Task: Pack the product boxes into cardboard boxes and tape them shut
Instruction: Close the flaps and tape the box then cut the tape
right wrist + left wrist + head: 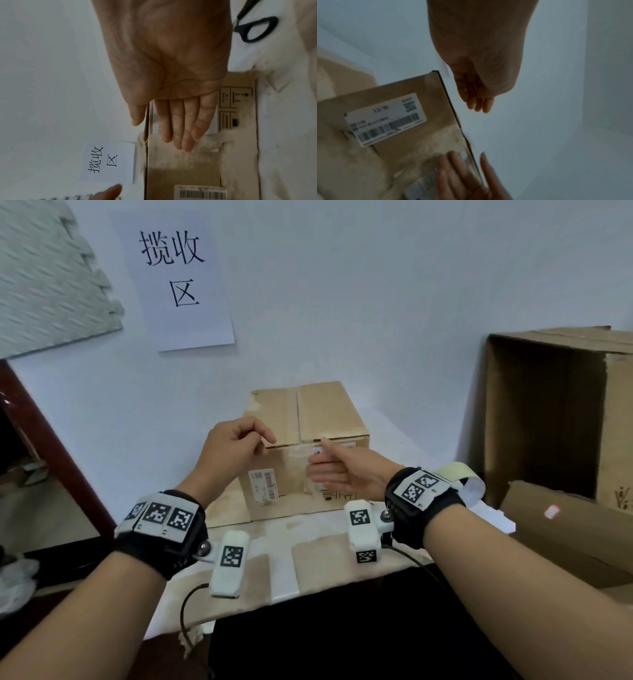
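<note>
A closed cardboard box point(329, 409) with barcode labels stands on the table point(308, 546) against the wall; old tape runs over its top seam. My right hand point(329, 474) lies flat against the box's front face point(181, 175), fingers point(180, 128) straight and thumb up at the top front edge. My left hand point(236, 445) hovers just off the box's upper left front corner. Its fingers point(476, 102) are loosely curled and I see nothing in them. In the left wrist view the box point(436, 121) shows its label, with my right hand point(457, 175) on it.
A large open cardboard box point(548, 412) lies on its side at the right, flat cardboard point(565, 532) before it. A pale roll point(460, 472) sits behind my right wrist. Black scissors point(254, 28) lie on the table. A paper sign point(178, 275) hangs on the wall.
</note>
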Demonstrator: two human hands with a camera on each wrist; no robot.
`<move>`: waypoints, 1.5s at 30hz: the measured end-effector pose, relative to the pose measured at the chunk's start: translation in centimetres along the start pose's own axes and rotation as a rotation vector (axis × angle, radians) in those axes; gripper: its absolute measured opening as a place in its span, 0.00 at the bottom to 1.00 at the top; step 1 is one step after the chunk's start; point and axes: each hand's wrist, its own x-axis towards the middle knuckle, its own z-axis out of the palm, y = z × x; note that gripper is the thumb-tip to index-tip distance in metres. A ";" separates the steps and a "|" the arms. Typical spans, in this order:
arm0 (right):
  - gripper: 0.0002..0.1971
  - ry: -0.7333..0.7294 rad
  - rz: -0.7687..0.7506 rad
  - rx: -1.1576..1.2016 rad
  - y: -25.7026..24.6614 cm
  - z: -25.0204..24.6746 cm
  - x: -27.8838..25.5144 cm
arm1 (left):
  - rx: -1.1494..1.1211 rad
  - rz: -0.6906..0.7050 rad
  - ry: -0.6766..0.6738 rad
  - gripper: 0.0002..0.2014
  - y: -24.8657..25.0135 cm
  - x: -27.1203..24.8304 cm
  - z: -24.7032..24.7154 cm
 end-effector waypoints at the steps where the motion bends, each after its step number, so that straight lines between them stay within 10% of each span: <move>1: 0.23 -0.003 0.004 0.016 0.0 0.3 0.0 | 0.030 0.002 0.045 0.16 -0.4 0.0 0.0; 12: 0.13 0.030 -0.043 -0.014 -0.4 1.5 0.3 | 0.397 0.342 -0.083 0.21 -3.0 0.8 2.2; 29: 0.07 0.037 -0.148 -0.049 0.2 1.6 0.7 | 0.780 0.253 -0.562 0.38 -2.1 5.0 1.6; 45: 0.07 0.041 -0.130 -0.018 1.2 2.1 0.5 | 0.790 0.250 -0.596 0.34 -3.0 5.0 1.7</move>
